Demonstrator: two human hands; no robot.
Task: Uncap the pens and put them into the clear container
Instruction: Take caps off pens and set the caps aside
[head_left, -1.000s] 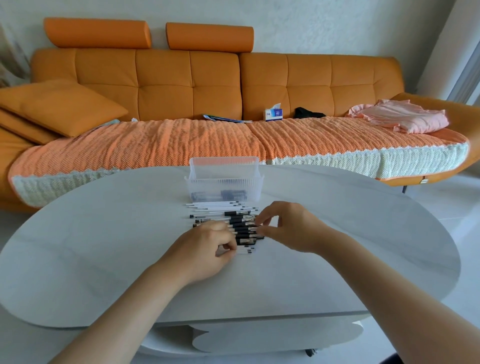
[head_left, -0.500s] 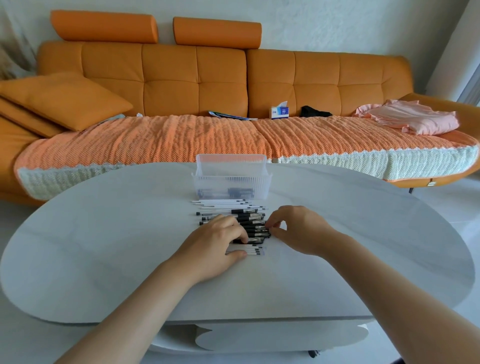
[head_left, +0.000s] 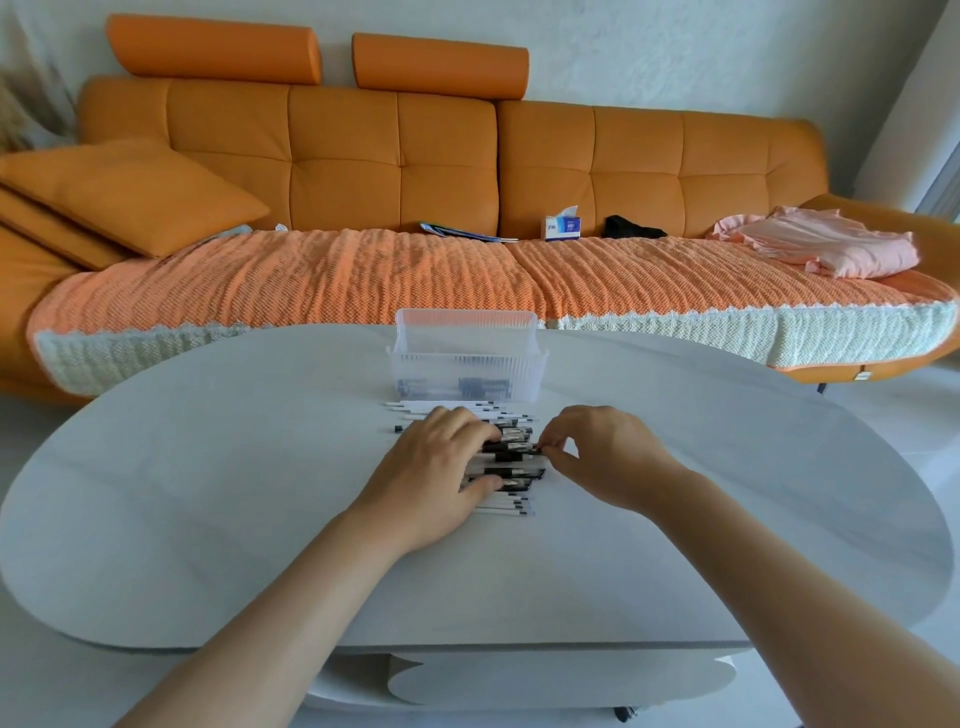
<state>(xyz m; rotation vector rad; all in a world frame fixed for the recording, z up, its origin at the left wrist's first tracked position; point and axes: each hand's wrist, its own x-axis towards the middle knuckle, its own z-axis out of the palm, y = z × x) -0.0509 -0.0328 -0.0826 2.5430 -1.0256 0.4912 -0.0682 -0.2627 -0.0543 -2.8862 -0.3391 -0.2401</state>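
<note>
The pens lie in a tight row side by side on the grey table, tips to the right, just in front of the clear container. One black-capped pen in the middle of the row has its right end pinched between the thumb and forefinger of the right hand. The left hand lies across the left part of the row, its fingers bent over the barrels and the thumb against the nearer pens. Whether it actually grips one is hard to tell. A few dark pieces sit at the container's bottom, blurred. Behind the table stands an orange sofa.
</note>
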